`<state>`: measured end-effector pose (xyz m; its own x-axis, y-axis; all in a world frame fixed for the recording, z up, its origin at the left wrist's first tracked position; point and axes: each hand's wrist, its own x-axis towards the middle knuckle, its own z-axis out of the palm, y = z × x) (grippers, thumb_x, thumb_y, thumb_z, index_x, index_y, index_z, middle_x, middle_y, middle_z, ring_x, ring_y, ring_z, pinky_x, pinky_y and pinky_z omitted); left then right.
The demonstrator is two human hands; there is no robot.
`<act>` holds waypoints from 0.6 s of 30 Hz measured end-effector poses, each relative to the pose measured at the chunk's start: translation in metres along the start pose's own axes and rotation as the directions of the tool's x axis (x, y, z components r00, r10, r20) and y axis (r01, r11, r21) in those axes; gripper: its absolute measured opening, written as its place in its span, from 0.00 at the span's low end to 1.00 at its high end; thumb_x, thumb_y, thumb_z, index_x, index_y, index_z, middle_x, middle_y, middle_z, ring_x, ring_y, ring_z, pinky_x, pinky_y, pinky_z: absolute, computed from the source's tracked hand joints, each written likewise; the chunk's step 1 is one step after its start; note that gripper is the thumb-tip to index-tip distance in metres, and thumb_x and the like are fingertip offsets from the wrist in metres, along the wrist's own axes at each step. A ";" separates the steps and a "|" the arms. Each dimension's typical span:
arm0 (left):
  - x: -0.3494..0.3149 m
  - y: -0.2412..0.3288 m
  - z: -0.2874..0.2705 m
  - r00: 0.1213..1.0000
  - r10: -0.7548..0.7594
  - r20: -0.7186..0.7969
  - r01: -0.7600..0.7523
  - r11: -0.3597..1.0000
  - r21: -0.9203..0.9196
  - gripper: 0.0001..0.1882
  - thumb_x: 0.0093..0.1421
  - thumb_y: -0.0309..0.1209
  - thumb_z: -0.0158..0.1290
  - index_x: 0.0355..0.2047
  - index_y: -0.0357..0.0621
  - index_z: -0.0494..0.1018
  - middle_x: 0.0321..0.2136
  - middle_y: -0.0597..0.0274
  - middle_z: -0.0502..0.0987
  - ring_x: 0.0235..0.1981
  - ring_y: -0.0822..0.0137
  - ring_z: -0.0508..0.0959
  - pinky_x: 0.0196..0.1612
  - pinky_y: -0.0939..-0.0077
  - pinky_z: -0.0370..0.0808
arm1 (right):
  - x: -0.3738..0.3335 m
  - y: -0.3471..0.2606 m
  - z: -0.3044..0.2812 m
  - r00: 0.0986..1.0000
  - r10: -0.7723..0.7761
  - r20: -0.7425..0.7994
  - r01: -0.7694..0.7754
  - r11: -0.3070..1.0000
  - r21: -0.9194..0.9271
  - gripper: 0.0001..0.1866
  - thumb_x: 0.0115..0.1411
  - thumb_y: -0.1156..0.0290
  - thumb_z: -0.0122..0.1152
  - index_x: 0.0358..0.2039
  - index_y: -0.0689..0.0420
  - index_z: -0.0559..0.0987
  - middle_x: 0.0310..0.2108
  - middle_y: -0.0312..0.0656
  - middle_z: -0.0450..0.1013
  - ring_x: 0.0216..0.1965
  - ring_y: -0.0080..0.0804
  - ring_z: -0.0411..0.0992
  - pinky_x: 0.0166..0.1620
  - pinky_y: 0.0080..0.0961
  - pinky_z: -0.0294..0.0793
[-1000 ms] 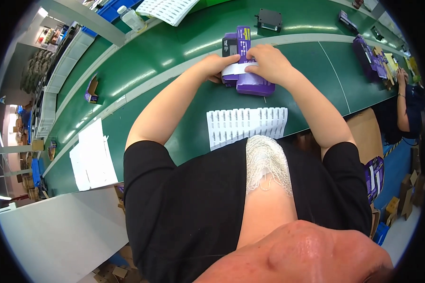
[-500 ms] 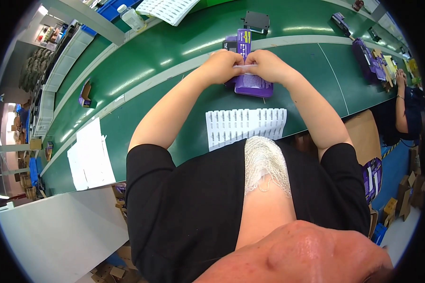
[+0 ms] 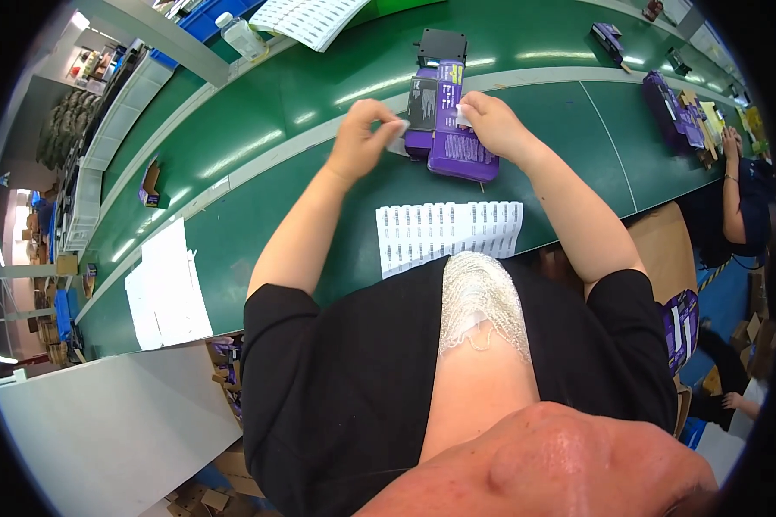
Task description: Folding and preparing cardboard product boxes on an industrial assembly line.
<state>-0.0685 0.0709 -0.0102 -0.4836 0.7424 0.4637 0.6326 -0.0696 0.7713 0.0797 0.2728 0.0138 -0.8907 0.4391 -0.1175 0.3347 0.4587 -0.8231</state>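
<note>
My left hand point(image 3: 359, 142) is closed in a pinch, to the left of the purple boxes, on a small white scrap point(image 3: 403, 127) that looks like paper or film. Over the right side of a purple box point(image 3: 462, 155), my right hand point(image 3: 496, 127) pinches a white slip point(image 3: 463, 115) against or just above its printed face. Beside that box, on its left, lies a second box point(image 3: 421, 103) with a dark panel. Nearer to me, a white sheet of small printed labels point(image 3: 448, 233) lies on the green table.
A black boxy device point(image 3: 442, 45) sits beyond the boxes. White papers point(image 3: 168, 289) and an open purple carton point(image 3: 150, 185) are at the left. A clear bottle point(image 3: 241, 37) stands far left. At the right, a co-worker's arm point(image 3: 733, 185) reaches toward purple packages point(image 3: 672, 112).
My hands were together over the purple box; now they are apart, the left drawn leftward with a white scrap. The black device and the open carton on the far strip shifted left.
</note>
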 end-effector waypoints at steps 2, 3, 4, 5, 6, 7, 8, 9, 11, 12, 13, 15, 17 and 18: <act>-0.005 -0.010 -0.031 0.997 -0.073 0.016 0.073 0.997 0.001 0.05 0.57 0.26 0.55 0.24 0.44 0.74 0.28 0.64 0.76 0.32 0.65 0.71 0.41 0.71 0.70 | -0.002 0.003 -0.004 0.999 -0.025 0.024 0.023 0.999 0.049 0.11 0.65 0.69 0.47 0.37 0.59 0.77 0.35 0.44 0.77 0.31 0.34 0.72 0.39 0.31 0.73; -0.003 -0.010 -0.047 0.919 -0.338 0.203 0.268 0.913 0.309 0.05 0.59 0.28 0.54 0.26 0.43 0.75 0.29 0.63 0.77 0.32 0.65 0.72 0.40 0.74 0.71 | -0.004 0.004 -0.004 0.999 -0.033 0.032 0.030 0.996 0.078 0.11 0.65 0.69 0.47 0.37 0.59 0.77 0.35 0.44 0.77 0.31 0.35 0.72 0.40 0.32 0.73; 0.001 -0.010 -0.055 0.742 -0.608 0.283 0.347 0.709 0.614 0.06 0.61 0.29 0.53 0.29 0.41 0.76 0.29 0.62 0.77 0.32 0.66 0.73 0.40 0.76 0.72 | -0.005 0.006 -0.004 0.998 -0.041 0.038 0.037 0.994 0.107 0.11 0.65 0.69 0.46 0.38 0.59 0.77 0.35 0.45 0.77 0.32 0.36 0.73 0.40 0.32 0.73; 0.009 -0.005 -0.056 0.744 -0.606 0.281 0.342 0.707 0.619 0.06 0.61 0.29 0.53 0.29 0.41 0.76 0.29 0.62 0.77 0.32 0.66 0.73 0.40 0.76 0.72 | -0.005 0.006 -0.003 0.998 -0.045 0.034 0.041 0.993 0.111 0.11 0.65 0.69 0.46 0.38 0.59 0.77 0.35 0.45 0.77 0.32 0.36 0.73 0.40 0.32 0.73; 0.018 0.001 -0.053 0.841 -0.498 0.210 0.308 0.761 0.572 0.07 0.61 0.31 0.53 0.32 0.41 0.77 0.31 0.61 0.78 0.33 0.65 0.74 0.41 0.76 0.73 | -0.005 0.007 -0.002 0.997 -0.071 0.027 0.069 0.995 0.076 0.11 0.65 0.69 0.46 0.37 0.59 0.77 0.35 0.45 0.77 0.32 0.38 0.73 0.40 0.33 0.73; 0.030 0.008 -0.046 0.917 -0.378 0.127 0.261 0.810 0.526 0.09 0.60 0.32 0.54 0.36 0.41 0.78 0.32 0.60 0.79 0.33 0.64 0.76 0.41 0.76 0.74 | -0.004 0.008 -0.002 0.995 -0.099 0.020 0.098 0.994 0.038 0.11 0.65 0.69 0.47 0.37 0.59 0.77 0.35 0.45 0.77 0.32 0.39 0.73 0.40 0.34 0.73; 0.039 0.015 -0.037 0.967 -0.253 0.034 0.205 0.851 0.483 0.12 0.60 0.34 0.55 0.39 0.40 0.78 0.34 0.59 0.80 0.34 0.64 0.77 0.41 0.75 0.75 | -0.004 0.010 -0.001 0.992 -0.126 0.016 0.126 0.992 -0.001 0.11 0.65 0.68 0.47 0.37 0.59 0.77 0.35 0.46 0.77 0.32 0.41 0.73 0.40 0.35 0.73; 0.048 0.018 -0.026 0.990 -0.123 -0.063 0.138 0.885 0.445 0.15 0.60 0.36 0.55 0.42 0.40 0.79 0.35 0.57 0.81 0.35 0.63 0.79 0.41 0.75 0.76 | -0.003 0.011 -0.001 0.988 -0.152 0.011 0.153 0.987 -0.041 0.11 0.64 0.68 0.47 0.36 0.58 0.77 0.35 0.46 0.77 0.33 0.43 0.74 0.40 0.36 0.73; 0.062 0.018 0.005 0.832 -0.551 -0.060 0.553 0.832 0.031 0.20 0.60 0.38 0.55 0.48 0.36 0.76 0.40 0.51 0.81 0.40 0.58 0.80 0.40 0.68 0.78 | -0.004 0.012 0.001 0.985 -0.173 -0.008 0.173 0.983 -0.065 0.11 0.64 0.68 0.48 0.36 0.58 0.78 0.35 0.47 0.78 0.33 0.44 0.74 0.40 0.37 0.73; 0.078 0.010 0.003 0.838 -0.543 -0.054 0.545 0.838 0.032 0.20 0.60 0.38 0.55 0.48 0.36 0.76 0.40 0.51 0.81 0.40 0.58 0.80 0.40 0.68 0.78 | -0.005 0.011 0.002 0.981 -0.196 -0.018 0.193 0.977 -0.090 0.11 0.64 0.68 0.48 0.36 0.58 0.78 0.35 0.47 0.78 0.33 0.46 0.74 0.41 0.38 0.73; 0.102 0.001 -0.004 0.380 -0.873 0.305 0.924 0.347 -0.158 0.22 0.61 0.38 0.56 0.49 0.35 0.74 0.41 0.50 0.80 0.40 0.60 0.80 0.41 0.69 0.78 | -0.005 0.010 0.003 0.975 -0.219 -0.031 0.215 0.970 -0.116 0.11 0.63 0.68 0.48 0.36 0.58 0.78 0.35 0.48 0.78 0.34 0.48 0.74 0.41 0.39 0.73; 0.095 -0.002 0.019 0.146 -0.829 0.540 0.987 0.086 -0.136 0.23 0.61 0.39 0.58 0.50 0.35 0.72 0.42 0.50 0.79 0.39 0.62 0.80 0.41 0.68 0.78 | -0.006 0.019 0.003 0.962 -0.260 -0.090 0.241 0.954 -0.180 0.09 0.62 0.68 0.50 0.35 0.57 0.78 0.34 0.48 0.77 0.34 0.48 0.73 0.41 0.40 0.73; 0.063 -0.003 0.036 0.429 -0.783 0.450 0.902 0.339 -0.268 0.23 0.61 0.39 0.59 0.50 0.36 0.72 0.41 0.50 0.79 0.37 0.60 0.80 0.40 0.67 0.79 | -0.005 0.023 0.009 0.939 -0.311 -0.145 0.269 0.930 -0.252 0.08 0.61 0.67 0.52 0.36 0.55 0.78 0.34 0.49 0.76 0.37 0.49 0.73 0.44 0.41 0.72; 0.060 -0.008 0.034 0.406 -0.798 0.445 0.909 0.301 -0.289 0.23 0.61 0.39 0.59 0.50 0.36 0.72 0.41 0.50 0.79 0.37 0.60 0.80 0.41 0.67 0.79 | -0.004 0.022 0.013 0.938 -0.303 -0.167 0.260 0.936 -0.238 0.08 0.61 0.67 0.52 0.36 0.55 0.78 0.34 0.48 0.76 0.37 0.49 0.73 0.44 0.41 0.72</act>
<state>-0.0820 0.1389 -0.0031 -0.4323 0.6536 -0.6212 -0.4236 0.4610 0.7798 0.0867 0.2717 -0.0112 -0.8858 0.4018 0.2323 0.1546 0.7274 -0.6686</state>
